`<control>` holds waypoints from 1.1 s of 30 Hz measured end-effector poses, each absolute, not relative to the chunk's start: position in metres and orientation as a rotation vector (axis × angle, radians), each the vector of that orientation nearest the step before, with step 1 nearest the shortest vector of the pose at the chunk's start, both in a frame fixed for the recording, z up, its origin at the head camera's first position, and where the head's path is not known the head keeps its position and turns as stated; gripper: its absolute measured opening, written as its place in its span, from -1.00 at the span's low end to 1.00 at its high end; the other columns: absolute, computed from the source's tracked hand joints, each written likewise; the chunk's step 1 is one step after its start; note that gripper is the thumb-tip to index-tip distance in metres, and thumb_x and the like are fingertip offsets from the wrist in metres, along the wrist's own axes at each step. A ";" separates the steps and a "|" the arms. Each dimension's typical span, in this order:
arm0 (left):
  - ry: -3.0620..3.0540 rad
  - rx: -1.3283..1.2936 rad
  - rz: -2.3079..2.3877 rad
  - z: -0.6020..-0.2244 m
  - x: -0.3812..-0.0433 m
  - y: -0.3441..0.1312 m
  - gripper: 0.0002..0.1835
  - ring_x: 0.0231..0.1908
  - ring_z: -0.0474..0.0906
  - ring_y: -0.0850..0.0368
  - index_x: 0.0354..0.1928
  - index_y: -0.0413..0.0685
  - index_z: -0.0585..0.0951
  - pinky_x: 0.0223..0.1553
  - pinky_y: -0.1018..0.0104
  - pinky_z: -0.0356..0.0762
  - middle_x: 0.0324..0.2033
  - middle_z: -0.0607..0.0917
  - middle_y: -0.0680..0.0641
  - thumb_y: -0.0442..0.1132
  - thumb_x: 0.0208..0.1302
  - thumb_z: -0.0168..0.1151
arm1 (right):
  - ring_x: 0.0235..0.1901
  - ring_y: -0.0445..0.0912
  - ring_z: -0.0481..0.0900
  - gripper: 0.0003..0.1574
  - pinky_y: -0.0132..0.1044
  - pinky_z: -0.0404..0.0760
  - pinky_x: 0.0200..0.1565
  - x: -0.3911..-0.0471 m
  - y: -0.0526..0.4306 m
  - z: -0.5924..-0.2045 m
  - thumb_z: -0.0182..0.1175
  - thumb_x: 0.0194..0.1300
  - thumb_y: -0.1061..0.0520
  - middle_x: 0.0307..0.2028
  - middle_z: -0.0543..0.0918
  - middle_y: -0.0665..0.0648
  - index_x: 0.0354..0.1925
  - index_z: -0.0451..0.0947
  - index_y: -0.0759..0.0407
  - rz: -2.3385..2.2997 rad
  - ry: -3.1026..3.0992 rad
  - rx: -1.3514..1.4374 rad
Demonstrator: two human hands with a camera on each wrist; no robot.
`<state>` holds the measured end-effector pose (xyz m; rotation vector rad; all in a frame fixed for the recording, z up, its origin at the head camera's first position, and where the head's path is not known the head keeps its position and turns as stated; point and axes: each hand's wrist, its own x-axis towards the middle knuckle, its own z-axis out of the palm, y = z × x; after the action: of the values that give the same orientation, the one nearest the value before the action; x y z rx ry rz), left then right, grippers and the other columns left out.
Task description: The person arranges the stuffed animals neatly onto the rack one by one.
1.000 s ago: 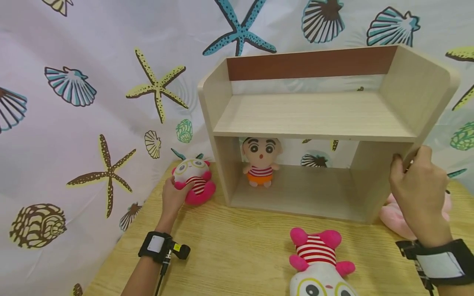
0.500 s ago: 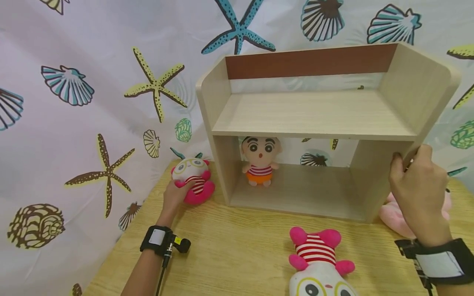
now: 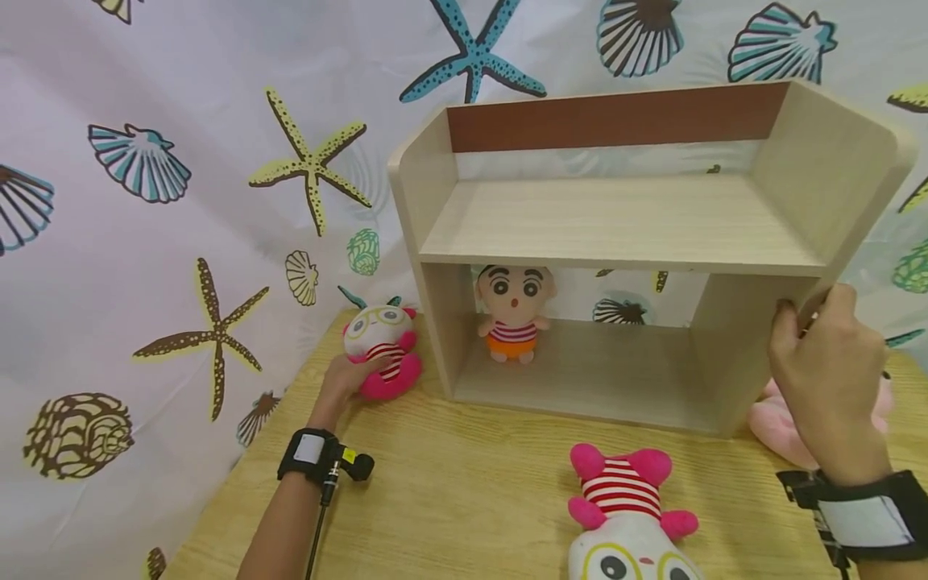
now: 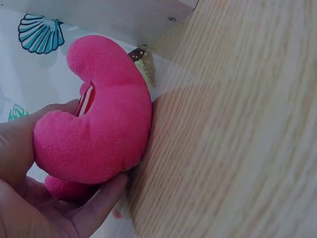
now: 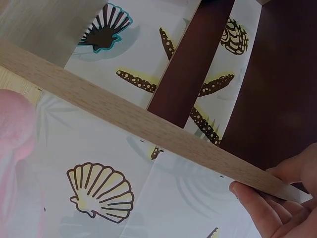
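Observation:
At the left end of the table, my left hand (image 3: 346, 379) holds a plush panda (image 3: 390, 385) with a white head, yellow glasses, a red-striped shirt and pink limbs. In the left wrist view its curved pink part (image 4: 116, 119) lies between thumb and fingers, low against the wood. My right hand (image 3: 834, 379) grips the front edge of the right side panel of a pale wooden shelf (image 3: 623, 221). The right wrist view shows the thumb on one face of that panel (image 5: 148, 124) and fingers on the other.
Inside the lower compartment, a boy doll (image 3: 513, 322) in orange shorts stands at the left. A second plush panda (image 3: 623, 499) lies head toward me on the table (image 3: 449, 491). Partly hidden behind my right hand is a pink plush toy (image 3: 776, 427). A patterned cloth (image 3: 181, 242) hangs behind.
The head view has shifted slightly. Both hands keep their holds on the plush panda and the shelf, which have not visibly moved on the table.

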<state>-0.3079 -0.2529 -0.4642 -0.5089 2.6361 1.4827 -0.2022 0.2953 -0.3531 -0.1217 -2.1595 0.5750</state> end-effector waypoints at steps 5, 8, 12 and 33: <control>2.636 -0.534 1.475 -0.468 -0.310 -0.252 -0.17 0.04 0.44 -0.13 0.22 -0.51 0.37 0.11 0.09 0.44 0.08 0.51 -0.33 0.02 0.15 0.43 | -0.60 0.55 0.47 -0.54 -0.16 0.16 -0.77 -0.203 0.296 -0.350 0.05 0.42 0.16 -0.47 0.50 0.67 -0.08 0.34 0.64 0.571 -2.166 -0.111; 2.642 -0.540 1.492 -0.468 -0.308 -0.252 -0.21 0.03 0.44 -0.13 0.21 -0.53 0.38 0.09 0.09 0.45 0.06 0.51 -0.34 -0.04 0.17 0.43 | -0.63 0.53 0.46 -0.55 -0.16 0.15 -0.77 -0.203 0.295 -0.350 0.04 0.42 0.15 -0.49 0.50 0.66 -0.10 0.34 0.64 0.567 -2.178 -0.118; 2.675 -0.513 1.500 -0.468 -0.304 -0.249 -0.23 0.03 0.44 -0.14 0.21 -0.51 0.38 0.07 0.09 0.46 0.06 0.52 -0.33 -0.07 0.17 0.44 | -0.61 0.55 0.47 -0.54 -0.19 0.15 -0.78 -0.202 0.294 -0.350 0.03 0.42 0.13 -0.48 0.50 0.67 -0.10 0.34 0.63 0.569 -2.195 -0.142; 2.763 -0.459 1.725 -0.458 -0.287 -0.233 -0.46 0.03 0.55 -0.16 0.14 -0.40 0.53 0.07 0.05 0.53 0.04 0.61 -0.36 -0.18 0.23 0.41 | -0.56 0.57 0.48 -0.54 -0.07 0.20 -0.79 -0.201 0.298 -0.351 0.05 0.42 0.14 -0.46 0.51 0.66 -0.07 0.36 0.62 0.578 -2.159 -0.125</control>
<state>-0.2865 -0.2326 -0.4582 -0.4590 2.7628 1.7249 -0.2009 0.2979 -0.3511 -0.1246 -2.1588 0.5783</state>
